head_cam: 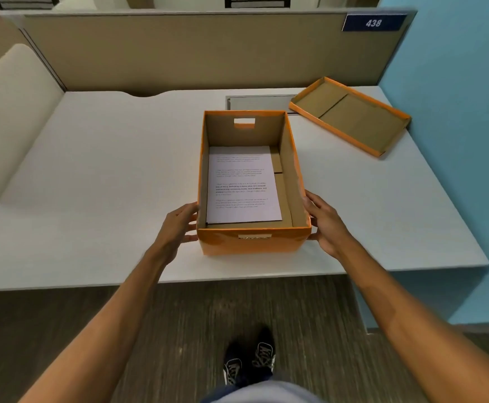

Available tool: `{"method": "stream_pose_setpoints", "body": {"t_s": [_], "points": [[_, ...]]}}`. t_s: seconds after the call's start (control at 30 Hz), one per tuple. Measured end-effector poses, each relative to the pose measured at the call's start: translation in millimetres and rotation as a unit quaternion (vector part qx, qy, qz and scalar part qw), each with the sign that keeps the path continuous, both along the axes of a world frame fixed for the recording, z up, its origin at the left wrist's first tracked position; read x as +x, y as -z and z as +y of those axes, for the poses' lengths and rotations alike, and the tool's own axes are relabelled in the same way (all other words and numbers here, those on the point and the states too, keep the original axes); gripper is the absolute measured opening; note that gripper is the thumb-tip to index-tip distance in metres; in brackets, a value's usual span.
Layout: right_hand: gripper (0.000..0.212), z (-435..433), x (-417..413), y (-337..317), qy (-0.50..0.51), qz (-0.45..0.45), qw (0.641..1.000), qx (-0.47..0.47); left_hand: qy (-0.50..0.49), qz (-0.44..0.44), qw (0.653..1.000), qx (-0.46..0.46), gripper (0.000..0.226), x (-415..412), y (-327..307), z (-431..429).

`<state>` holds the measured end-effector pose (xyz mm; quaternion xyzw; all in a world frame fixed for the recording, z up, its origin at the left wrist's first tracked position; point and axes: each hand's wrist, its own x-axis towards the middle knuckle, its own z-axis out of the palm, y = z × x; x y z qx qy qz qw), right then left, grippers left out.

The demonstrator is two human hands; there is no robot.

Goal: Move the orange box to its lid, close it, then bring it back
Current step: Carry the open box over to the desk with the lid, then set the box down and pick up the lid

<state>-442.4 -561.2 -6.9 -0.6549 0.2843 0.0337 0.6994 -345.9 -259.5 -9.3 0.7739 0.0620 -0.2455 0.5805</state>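
An open orange box [252,242] stands on the white desk near its front edge, with a printed sheet of paper [243,184] lying flat inside. My left hand [179,225] rests against the box's left near corner and my right hand [324,222] against its right near corner, fingers spread on the walls. The orange lid [350,114] lies upside down at the back right of the desk, apart from the box.
The white desk [106,184] is bounded by a beige partition at the back and a blue wall [455,112] on the right. A grey cable hatch [260,103] sits between box and lid. A cream chair back [13,112] stands at the left.
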Motion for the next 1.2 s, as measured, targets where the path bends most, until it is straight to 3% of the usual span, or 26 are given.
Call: {"method": "stream_pose_setpoints", "body": {"t_s": [0.17, 0.23, 0.37, 0.57, 0.97, 1.2], "points": [[0.053, 4, -2, -1, 0.002, -0.003, 0.997, -0.071, -0.012, -0.037, 0.999, 0.032, 0.048, -3, 0, -1], [0.057, 4, -3, -2, 0.005, 0.002, 0.995, -0.102, -0.006, -0.082, 0.993, 0.085, 0.054, -3, -2, -3], [0.048, -4, -8, -6, 0.026, -0.012, 0.982, -0.185, 0.066, -0.219, 0.949, 0.215, 0.072, -5, -16, -18], [0.033, -30, -19, -22, 0.018, -0.057, 0.945, -0.322, 0.138, -0.365, 0.895, 0.215, 0.072, -18, -44, -77], [0.027, -158, -22, -33, 0.016, -0.088, 0.924, -0.371, 0.203, -0.376, 0.895, 0.129, 0.054, -30, -60, -243], [0.027, -251, -14, -32, 0.0, -0.081, 0.922, -0.38, 0.185, -0.346, 0.907, 0.151, 0.054, -25, -59, -336]]}}
